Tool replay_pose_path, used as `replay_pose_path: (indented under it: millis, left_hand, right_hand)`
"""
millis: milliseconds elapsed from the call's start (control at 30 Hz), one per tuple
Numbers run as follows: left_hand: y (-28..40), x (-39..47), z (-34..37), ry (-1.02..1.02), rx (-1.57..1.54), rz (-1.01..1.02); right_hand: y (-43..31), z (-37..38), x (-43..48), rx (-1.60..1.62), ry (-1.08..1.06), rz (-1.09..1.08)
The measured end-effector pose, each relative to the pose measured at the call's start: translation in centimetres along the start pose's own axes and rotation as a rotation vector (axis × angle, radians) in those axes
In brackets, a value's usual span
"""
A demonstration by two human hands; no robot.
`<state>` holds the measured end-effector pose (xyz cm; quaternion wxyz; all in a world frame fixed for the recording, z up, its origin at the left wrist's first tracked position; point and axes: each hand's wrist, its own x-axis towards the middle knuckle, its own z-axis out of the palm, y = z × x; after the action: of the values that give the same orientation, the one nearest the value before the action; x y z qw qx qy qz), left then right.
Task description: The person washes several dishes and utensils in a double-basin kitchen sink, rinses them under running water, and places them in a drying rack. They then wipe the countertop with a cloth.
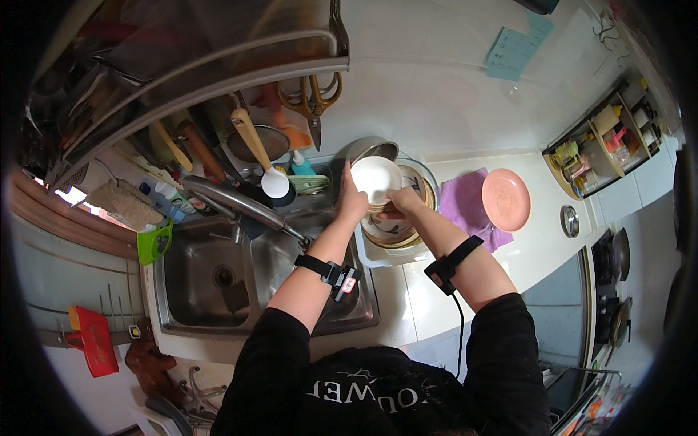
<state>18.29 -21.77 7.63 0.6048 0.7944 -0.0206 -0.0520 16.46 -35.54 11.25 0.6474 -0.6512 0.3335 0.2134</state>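
Observation:
A stack of white bowls [376,179] is held between both hands over a clear rectangular container [371,254]. My left hand [351,196] grips the stack's left side, with the thumb near the rim. My right hand [404,201] holds its lower right edge, fingers partly hidden beneath. Under the bowls, patterned plates [386,231] are piled in the container. Behind the stack stands a metal bowl [376,146]. To the right, a pink plate [506,200] rests partly on a purple cloth [463,196] on the counter.
A double stainless steel sink [204,278] with a faucet [245,201] lies to the left. Scissors [313,101] and a wooden-handled white spoon [262,158] hang from the rack above. A round metal lid [570,221] and an organizer shelf [594,144] are at the right.

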Motion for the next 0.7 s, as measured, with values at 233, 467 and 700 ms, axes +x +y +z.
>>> replay_pose_path:
  millis: [233, 467, 700]
  left_hand:
    - [1.2, 0.9, 0.6, 0.074, 0.097, -0.059]
    - [1.2, 2.3, 0.4, 0.081, 0.138, -0.088]
    - [0.8, 3.1, -0.1, 0.022, 0.026, -0.106]
  right_hand:
    - [0.0, 0.6, -1.8, 0.033, -0.04, -0.043]
    - [-0.9, -0.1, -3.2, 0.035, -0.01, -0.166]
    - [0.9, -1.0, -2.8, -0.587, 0.152, -0.529]
